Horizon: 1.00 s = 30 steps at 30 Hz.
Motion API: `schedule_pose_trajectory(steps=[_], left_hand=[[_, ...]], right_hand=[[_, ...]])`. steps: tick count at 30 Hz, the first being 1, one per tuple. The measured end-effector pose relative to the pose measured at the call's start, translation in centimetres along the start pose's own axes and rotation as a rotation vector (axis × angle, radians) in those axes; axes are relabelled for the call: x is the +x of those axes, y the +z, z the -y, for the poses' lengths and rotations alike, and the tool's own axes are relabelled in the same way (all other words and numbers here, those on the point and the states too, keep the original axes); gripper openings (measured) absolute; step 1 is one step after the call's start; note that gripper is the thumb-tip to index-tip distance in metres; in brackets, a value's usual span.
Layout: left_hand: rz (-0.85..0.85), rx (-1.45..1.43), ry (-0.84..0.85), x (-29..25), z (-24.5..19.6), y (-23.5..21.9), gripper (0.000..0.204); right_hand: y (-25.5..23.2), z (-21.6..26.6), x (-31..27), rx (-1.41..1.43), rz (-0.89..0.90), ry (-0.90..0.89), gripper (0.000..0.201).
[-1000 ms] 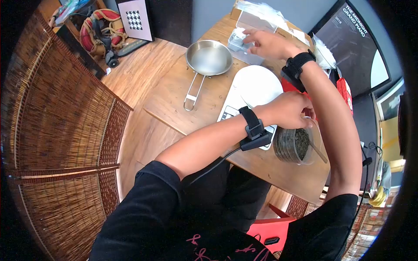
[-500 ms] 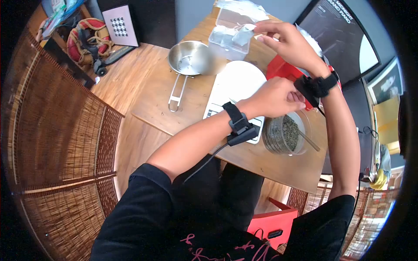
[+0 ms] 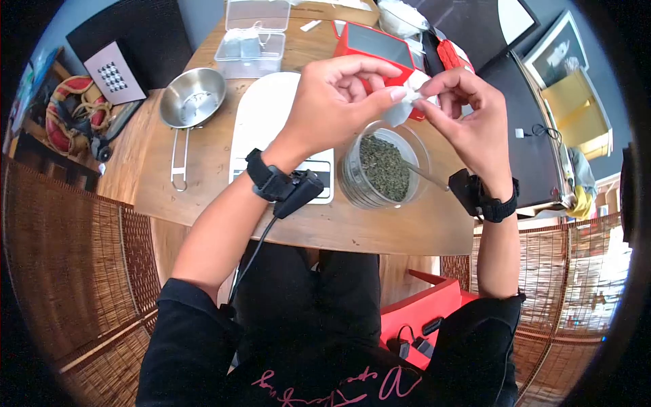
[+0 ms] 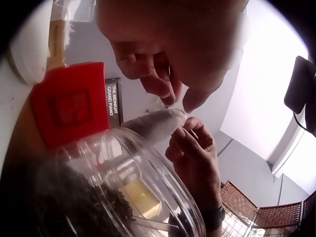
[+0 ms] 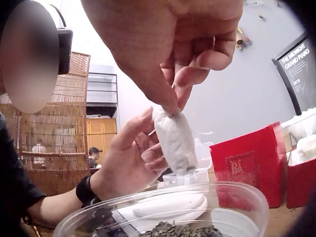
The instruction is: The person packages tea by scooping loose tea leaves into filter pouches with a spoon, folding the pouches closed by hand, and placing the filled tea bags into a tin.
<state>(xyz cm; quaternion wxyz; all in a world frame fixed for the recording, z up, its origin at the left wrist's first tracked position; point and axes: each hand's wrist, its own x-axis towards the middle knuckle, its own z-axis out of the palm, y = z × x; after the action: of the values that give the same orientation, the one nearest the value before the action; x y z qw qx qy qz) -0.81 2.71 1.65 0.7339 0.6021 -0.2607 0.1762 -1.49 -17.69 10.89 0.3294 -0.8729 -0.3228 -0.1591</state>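
Observation:
My right hand (image 3: pixel 471 115) pinches a small white tea bag (image 5: pixel 175 140) at its top edge, between thumb and forefinger. The bag hangs tilted above a clear round tub (image 4: pixel 170 173) of dried dark green leaves (image 3: pixel 383 166), where a spoon (image 3: pixel 426 175) leans on the rim. My left hand (image 3: pixel 332 102) is close beside the bag, its thumb tip right at the bag's top. A gap shows between that thumb and the bent forefinger in the head and left wrist views.
Left of the tub is a white scale (image 3: pixel 327 163) with a white plate (image 3: pixel 271 102). A steel pan (image 3: pixel 193 98) stands farther left. Behind are an open plastic box (image 3: pixel 247 64) holding more white bags and a red box (image 3: pixel 373 51). The table's front edge (image 3: pixel 380 247) lies near my lap.
My right hand has lifted the tea bag out of the plastic box and brought it over the tub. My left hand has risen from the tub to meet it. The head view has turned right.

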Motion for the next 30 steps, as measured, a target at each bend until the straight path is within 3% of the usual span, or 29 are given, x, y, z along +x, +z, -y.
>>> schedule_pose_trajectory(steps=[6, 10, 12, 19, 21, 30], left_hand=[[0.099, 0.114, -0.033, -0.1, 0.6, -0.1, 0.016], [0.094, 0.172, 0.034, -0.1, 0.5, -0.1, 0.015], [0.056, 0.126, -0.042, -0.2, 0.6, 0.0, 0.015], [0.027, 0.194, 0.027, -0.3, 1.3, 0.1, 0.014], [-0.082, 0.114, 0.019, -0.2, 1.1, 0.3, 0.012], [-0.043, 0.081, -0.019, -0.2, 1.5, 0.2, 0.015]], right_hand=[[0.4, -0.6, -0.8, 0.053, -0.017, -0.051, 0.015], [0.8, -1.1, -0.8, 0.127, -0.044, -0.067, 0.016], [1.2, -1.6, -0.7, 0.159, -0.045, -0.081, 0.017], [1.8, -3.3, 0.3, 0.237, 0.044, -0.112, 0.020], [1.7, -3.5, 0.5, 0.227, 0.054, -0.144, 0.019], [1.9, -3.9, 1.8, 0.327, 0.192, -0.095, 0.017]])
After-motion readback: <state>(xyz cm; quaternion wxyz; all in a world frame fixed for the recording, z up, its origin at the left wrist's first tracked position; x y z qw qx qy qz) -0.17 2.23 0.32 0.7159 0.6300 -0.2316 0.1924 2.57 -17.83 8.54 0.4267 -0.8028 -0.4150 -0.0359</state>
